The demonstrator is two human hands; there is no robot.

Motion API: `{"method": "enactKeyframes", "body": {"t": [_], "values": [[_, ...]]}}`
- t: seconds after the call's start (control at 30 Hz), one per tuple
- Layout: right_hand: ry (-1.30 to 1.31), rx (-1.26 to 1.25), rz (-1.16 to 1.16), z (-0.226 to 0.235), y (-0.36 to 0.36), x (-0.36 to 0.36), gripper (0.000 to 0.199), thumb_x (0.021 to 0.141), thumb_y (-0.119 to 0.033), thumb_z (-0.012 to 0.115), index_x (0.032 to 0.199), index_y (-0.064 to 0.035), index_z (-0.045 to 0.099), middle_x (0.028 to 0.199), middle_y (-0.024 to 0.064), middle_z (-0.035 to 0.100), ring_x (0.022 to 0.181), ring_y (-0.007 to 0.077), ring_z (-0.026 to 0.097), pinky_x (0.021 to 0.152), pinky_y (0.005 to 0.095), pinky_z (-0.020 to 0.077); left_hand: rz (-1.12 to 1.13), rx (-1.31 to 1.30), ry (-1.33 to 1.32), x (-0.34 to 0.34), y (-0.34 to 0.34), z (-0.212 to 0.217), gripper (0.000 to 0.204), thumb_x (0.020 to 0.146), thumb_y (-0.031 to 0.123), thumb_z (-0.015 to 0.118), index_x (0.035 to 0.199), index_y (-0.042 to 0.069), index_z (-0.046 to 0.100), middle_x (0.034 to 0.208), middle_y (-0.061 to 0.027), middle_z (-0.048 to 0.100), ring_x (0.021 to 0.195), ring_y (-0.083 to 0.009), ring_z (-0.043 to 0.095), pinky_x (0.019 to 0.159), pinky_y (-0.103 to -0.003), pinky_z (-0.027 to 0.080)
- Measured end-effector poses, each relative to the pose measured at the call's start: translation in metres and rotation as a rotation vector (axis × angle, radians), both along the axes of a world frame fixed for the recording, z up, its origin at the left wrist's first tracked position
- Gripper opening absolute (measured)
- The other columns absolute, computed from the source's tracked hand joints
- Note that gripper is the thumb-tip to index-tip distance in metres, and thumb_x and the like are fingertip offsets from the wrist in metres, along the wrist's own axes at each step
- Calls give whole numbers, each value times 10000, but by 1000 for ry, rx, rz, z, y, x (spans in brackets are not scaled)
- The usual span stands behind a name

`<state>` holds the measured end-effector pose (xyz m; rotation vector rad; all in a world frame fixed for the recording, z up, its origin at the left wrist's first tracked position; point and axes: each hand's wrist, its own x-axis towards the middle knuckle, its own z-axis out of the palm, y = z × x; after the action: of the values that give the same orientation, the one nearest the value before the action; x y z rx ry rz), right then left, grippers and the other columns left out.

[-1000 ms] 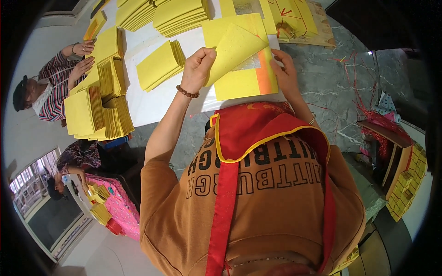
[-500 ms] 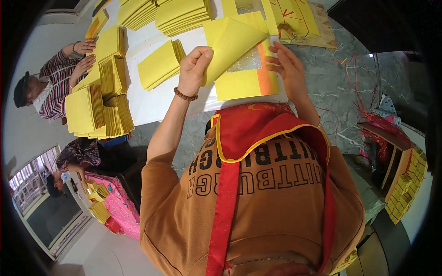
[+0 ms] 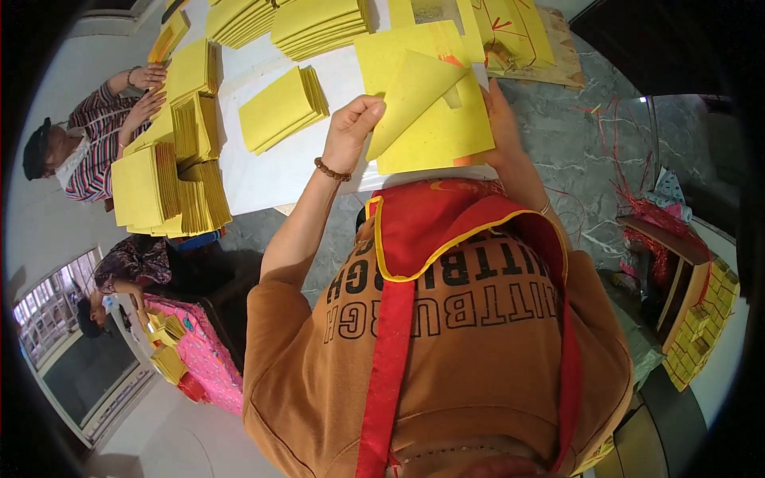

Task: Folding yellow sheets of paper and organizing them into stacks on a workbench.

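A yellow paper sheet [image 3: 437, 139] lies in front of me at the table's near edge, with a loose flap [image 3: 410, 99] turned diagonally across it. My left hand [image 3: 356, 131], with a beaded bracelet at the wrist, is closed on the left edge of that flap between thumb and fingers. My right hand [image 3: 502, 131] rests at the sheet's right edge, fingers stretched along it and partly hidden. Small bits of orange show beside the fold and at the lower right corner. A short stack of folded yellow paper [image 3: 279, 109] lies left of my left hand.
The white table [image 3: 235, 139] carries more yellow paper stacks [image 3: 319, 28] at the back and tall stacks [image 3: 147, 187] at its left end. A person in stripes [image 3: 92, 139] touches paper there. Another person [image 3: 131, 267] sits lower left by a pink cloth [image 3: 211, 342].
The flap has shifted right, and yellow paper now covers most of the silvery patch and orange strip. My left hand moved right with it; my right hand has come against the sheet's edge.
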<state>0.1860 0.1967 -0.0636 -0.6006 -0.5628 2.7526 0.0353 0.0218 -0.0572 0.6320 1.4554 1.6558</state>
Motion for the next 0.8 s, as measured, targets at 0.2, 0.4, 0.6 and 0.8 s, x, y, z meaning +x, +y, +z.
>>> {"method": "enactKeyframes", "body": {"t": [0.2,0.4,0.6,0.8], "values": [[4,-32,19,-3,0,2,455,965,-387,321,1240,-49,452,1151,96,554,1021,230,565,863,375,473,31,99,-158,-15,2,19,211,913,177,534,1005,-7,579,893,-28,623,822,-74,560,738,-223,451],[-27,-19,9,-3,-1,1,443,961,-370,345,1242,-44,449,1148,98,553,1008,230,572,849,375,484,43,126,-212,-17,2,17,206,907,167,537,1002,-11,581,937,-50,630,832,-104,583,761,-236,460],[-48,-28,-8,-10,0,1,440,957,-371,358,1237,-45,453,1153,93,551,1012,221,571,847,372,489,-1,118,-233,-13,3,14,182,898,137,534,992,-8,593,910,-45,639,803,-99,593,727,-234,469],[-54,-31,-3,-6,1,2,435,957,-375,355,1223,-50,469,1128,87,565,992,205,579,836,358,491,43,80,-204,-9,1,11,167,892,130,531,964,0,607,873,-34,643,765,-88,595,696,-226,472]]}}
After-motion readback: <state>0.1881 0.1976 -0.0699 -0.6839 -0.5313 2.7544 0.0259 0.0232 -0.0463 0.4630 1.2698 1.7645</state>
